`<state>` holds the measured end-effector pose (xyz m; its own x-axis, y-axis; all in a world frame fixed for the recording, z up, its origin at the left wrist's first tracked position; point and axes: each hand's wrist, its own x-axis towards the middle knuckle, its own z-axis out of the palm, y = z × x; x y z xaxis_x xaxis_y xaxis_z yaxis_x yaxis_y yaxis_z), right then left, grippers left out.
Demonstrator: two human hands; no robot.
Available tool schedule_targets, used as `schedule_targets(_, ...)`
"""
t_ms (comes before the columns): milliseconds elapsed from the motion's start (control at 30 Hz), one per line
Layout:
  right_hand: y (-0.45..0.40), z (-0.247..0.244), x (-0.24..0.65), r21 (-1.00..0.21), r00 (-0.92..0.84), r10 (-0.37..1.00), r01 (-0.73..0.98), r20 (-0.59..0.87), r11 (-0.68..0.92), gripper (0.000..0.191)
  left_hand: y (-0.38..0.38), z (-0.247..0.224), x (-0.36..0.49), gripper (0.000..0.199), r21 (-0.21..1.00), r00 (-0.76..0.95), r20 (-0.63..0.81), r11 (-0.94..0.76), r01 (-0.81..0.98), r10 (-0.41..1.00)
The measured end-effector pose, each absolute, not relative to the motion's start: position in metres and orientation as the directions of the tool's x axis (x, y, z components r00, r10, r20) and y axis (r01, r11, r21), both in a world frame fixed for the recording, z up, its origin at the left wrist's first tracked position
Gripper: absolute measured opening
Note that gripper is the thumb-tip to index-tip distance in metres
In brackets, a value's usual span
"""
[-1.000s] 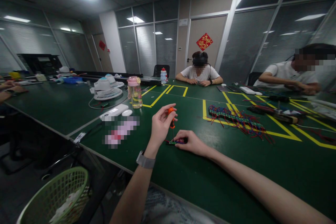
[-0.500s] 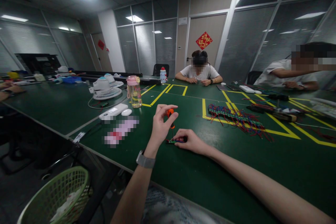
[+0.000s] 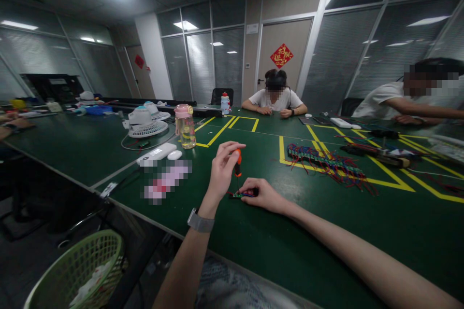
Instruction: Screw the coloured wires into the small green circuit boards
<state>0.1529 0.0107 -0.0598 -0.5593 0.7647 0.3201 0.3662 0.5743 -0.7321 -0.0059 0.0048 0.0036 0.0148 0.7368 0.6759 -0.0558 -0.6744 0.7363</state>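
Observation:
My left hand (image 3: 224,170) is closed around the upper part of an orange and black screwdriver (image 3: 238,166), which stands upright with its thin shaft pointing down. The shaft's tip meets a small green circuit board (image 3: 237,195) with red and dark wires, lying on the green table (image 3: 275,251). Beside the screwdriver's tip, my right hand (image 3: 263,195) pinches the board's right end and its wires. The fingers partly hide that end of the board.
A row of wired circuit boards (image 3: 326,161) lies right of my hands, inside yellow tape. Left stand a pink-lidded bottle (image 3: 185,128), a white fan (image 3: 147,123) and a power strip (image 3: 156,153). A green basket (image 3: 76,270) is below the edge. Co-workers sit opposite and at right.
My left thumb and fingers have closed in on the screwdriver handle from a more spread position. My right hand stays on the board. The co-worker at right has moved an arm.

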Motion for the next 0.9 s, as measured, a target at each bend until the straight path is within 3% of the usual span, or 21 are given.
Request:
schedule_targets(133,0.0106,-0.0591,0.1535,-0.726,-0.565,0.762,0.373,0.316,0.578,0.018,0.006,0.0026,-0.0046,0.033,0.772,0.078,0.622,-0.593,-0.228,0.779)
schedule_targets(333,0.0106,-0.0592,0.1536,-0.722,-0.562,0.763,0.377,0.319,0.58,0.017,0.0067,0.0016,-0.0069,0.021,0.746,-0.025,0.665,-0.666,-0.031,0.746)
schedule_targets(500,0.0117,-0.0613,0.1535,-0.721,-0.562,0.761,0.374,0.324,0.584,0.017,0.0075,0.001,-0.0048,0.032,0.769,0.058,0.62,-0.592,-0.243,0.782)
schedule_targets(700,0.0119,-0.0612,0.1539,-0.707,-0.568,0.753,0.379,0.332,0.598,0.017,0.0068,0.0016,-0.0065,0.024,0.755,-0.016,0.654,-0.654,-0.053,0.756)
schedule_targets(900,0.0099,-0.0586,0.1537,-0.72,-0.567,0.76,0.378,0.317,0.582,0.018,0.0077,0.0005,-0.0052,0.035,0.781,0.079,0.604,-0.57,-0.255,0.793)
